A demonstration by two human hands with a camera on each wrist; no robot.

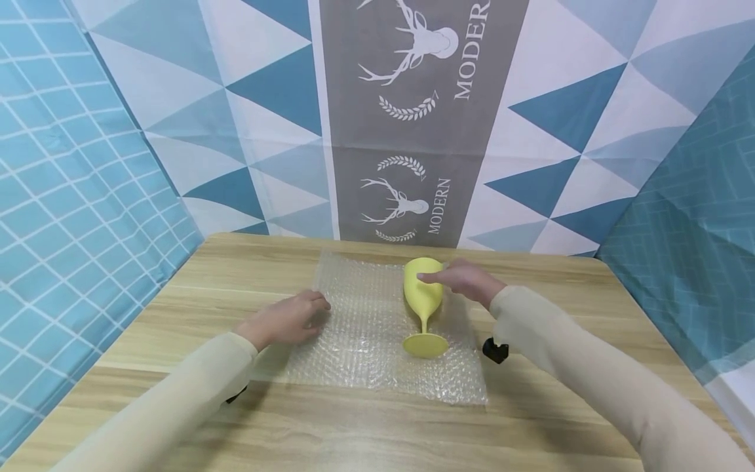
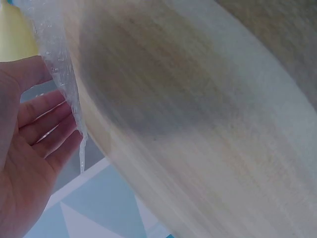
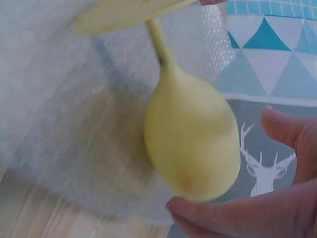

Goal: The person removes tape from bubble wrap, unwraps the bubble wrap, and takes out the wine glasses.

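Observation:
A yellow goblet (image 1: 422,295) lies on its side on a sheet of bubble wrap (image 1: 360,328), its round foot toward me. My right hand (image 1: 464,278) is at the goblet's bowl, thumb and fingers spread apart. In the right wrist view, the fingertips are at the rim end of the goblet (image 3: 190,134), while the thumb stands off from it. My left hand (image 1: 290,318) is at the left edge of the sheet. The left wrist view shows its loosely bent fingers (image 2: 52,124) at the edge of the bubble wrap (image 2: 59,59), not pinching it.
The wooden table (image 1: 377,426) carries the sheet and goblet. Behind it hangs a patterned cloth (image 1: 407,144) with deer heads and triangles. A blue checked cloth (image 1: 71,164) is at the left, a teal one (image 1: 690,242) at the right.

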